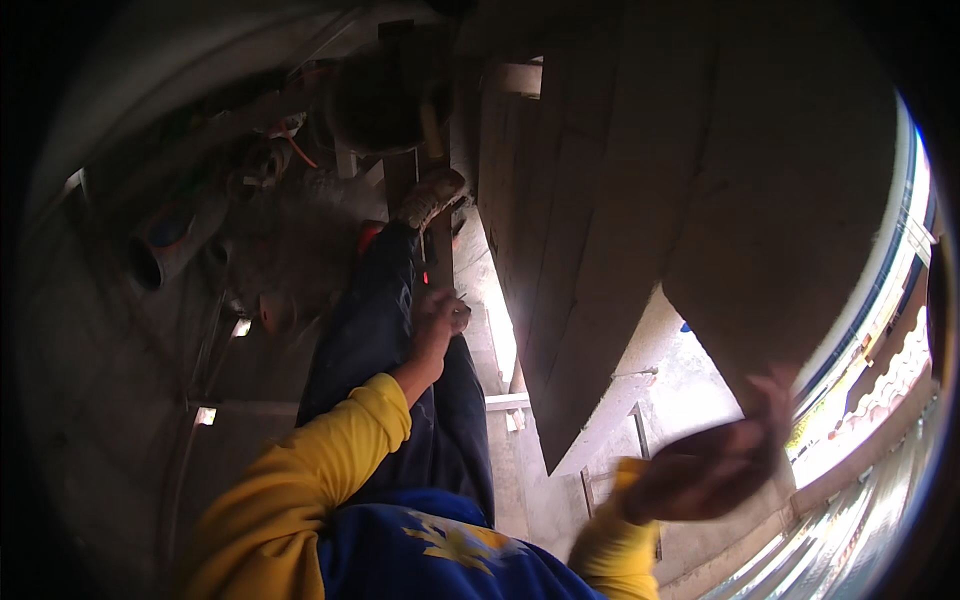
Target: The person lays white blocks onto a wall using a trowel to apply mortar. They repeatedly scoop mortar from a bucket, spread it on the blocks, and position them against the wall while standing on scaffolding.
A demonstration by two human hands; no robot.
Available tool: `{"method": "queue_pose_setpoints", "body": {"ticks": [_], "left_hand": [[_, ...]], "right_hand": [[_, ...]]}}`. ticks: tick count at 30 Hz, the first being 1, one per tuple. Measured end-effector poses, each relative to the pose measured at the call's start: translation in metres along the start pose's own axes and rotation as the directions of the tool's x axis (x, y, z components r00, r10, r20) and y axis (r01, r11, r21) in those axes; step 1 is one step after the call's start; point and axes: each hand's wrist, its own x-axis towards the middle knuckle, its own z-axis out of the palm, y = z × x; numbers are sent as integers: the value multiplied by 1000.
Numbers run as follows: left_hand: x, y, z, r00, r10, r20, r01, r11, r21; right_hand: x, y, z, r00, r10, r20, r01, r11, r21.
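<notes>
Over my dark trousers (365, 330), at the knee, my left hand (438, 318) is closed with its fingers curled. A small thin tip seems to poke out of the fist; what it belongs to is too small to name. To the right, my right hand (710, 465) is raised and smeared by motion. Its fingertips reach up to the lower edge of a large dark panel (770, 230); contact cannot be made out. Beside that panel hang long boards (590, 250) with slanted, pointed lower ends.
My shoe (432, 197) rests on a narrow wooden beam (437, 262). A dark round bucket (385, 115) stands beyond it. Pipe-like pieces (175, 240) and clutter lie at the left. Bright gaps show a pale floor (685, 385) below, and corrugated sheeting (830, 545) lies at lower right.
</notes>
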Motion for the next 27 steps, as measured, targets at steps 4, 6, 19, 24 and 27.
{"method": "queue_pose_setpoints", "body": {"ticks": [4,6,19,24,27], "left_hand": [[-1,42,-14,952,281,-123,-289,956,-56],[-13,51,-23,920,336,-202,-355,933,-65],[-25,-61,-84,884,450,-123,-437,891,122],[-27,-89,-93,830,554,-72,-541,829,143],[-29,-102,-99,821,559,-118,-538,826,169]], "right_hand": [[-194,46,143,638,660,396,-759,626,180],[-302,99,239,388,650,654,-910,385,157],[-513,209,591,506,498,705,-541,819,-190],[-499,222,563,441,620,649,-739,661,-129],[-476,234,523,382,611,694,-672,699,-245]]}}
